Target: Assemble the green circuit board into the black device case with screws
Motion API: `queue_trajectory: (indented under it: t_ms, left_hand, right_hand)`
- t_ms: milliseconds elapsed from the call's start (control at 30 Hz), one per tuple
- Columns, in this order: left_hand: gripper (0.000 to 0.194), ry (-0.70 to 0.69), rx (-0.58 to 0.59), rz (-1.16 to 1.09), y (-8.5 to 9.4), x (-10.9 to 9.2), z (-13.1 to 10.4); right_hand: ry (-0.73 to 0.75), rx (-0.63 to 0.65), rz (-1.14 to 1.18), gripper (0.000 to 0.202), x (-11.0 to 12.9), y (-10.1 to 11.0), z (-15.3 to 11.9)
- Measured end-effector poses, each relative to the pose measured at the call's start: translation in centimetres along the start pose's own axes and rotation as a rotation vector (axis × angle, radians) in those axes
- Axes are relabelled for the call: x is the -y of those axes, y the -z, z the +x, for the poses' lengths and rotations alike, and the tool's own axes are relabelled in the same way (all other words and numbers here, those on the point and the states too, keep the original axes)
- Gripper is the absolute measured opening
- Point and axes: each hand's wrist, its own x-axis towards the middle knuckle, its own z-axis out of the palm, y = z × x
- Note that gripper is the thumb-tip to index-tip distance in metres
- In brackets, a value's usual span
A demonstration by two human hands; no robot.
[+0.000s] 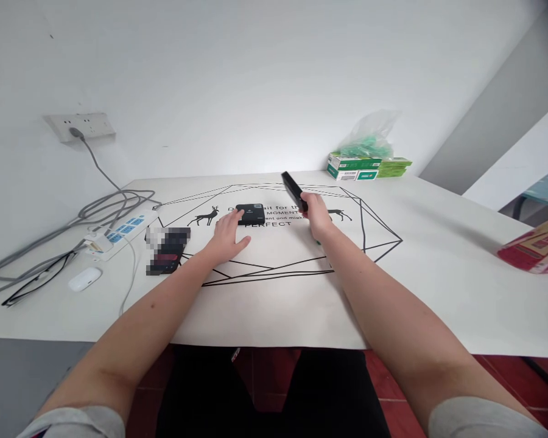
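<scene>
A small black box (251, 214) lies on the printed white mat (265, 249) near its middle. My left hand (229, 236) is spread at the box's left side, with its fingertips touching or just over the edge and the thumb apart. To the right, my right hand (315, 213) grips a flat black object (294, 190) by its lower end. This object is tilted up above the mat, its top pointing to the upper left. Something small and green shows below my right hand, mostly hidden.
On the left are a partly blurred phone (168, 250), a white earphone case (84, 279), glasses (39, 278) and a power strip (125, 231) with grey cables. Green-and-white boxes (354, 165) stand by the wall; a red-and-yellow package (536, 248) lies far right.
</scene>
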Motion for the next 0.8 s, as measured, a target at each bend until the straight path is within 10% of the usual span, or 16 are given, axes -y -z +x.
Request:
queue_trajectory:
  t_ms: [233, 533, 600, 733, 800]
  left_hand:
    - [0.145, -0.097, -0.162, -0.167, 0.2, -0.6, -0.6]
    - [0.140, -0.014, -0.239, -0.193, -0.5, -2.1, -0.9]
    - [0.131, -0.002, -0.181, -0.175, -0.5, -2.5, -1.0]
    - [0.122, -0.093, 0.013, -0.057, -0.1, -2.8, -1.2]
    - [0.121, -0.126, 0.097, -0.055, 0.0, -3.0, -1.4]
  right_hand:
    - [-0.092, 0.762, 0.796, 0.068, 4.9, -3.0, -9.0]
    - [-0.070, 1.055, 0.704, 0.067, 3.4, -3.1, -8.3]
    - [-0.003, 0.952, 0.499, 0.063, 3.0, -2.2, -6.8]
    - [0.151, 0.072, -0.245, 0.048, 1.9, 1.2, -3.4]
    - [0.013, -0.015, -0.521, 0.051, 0.8, 2.7, -1.9]
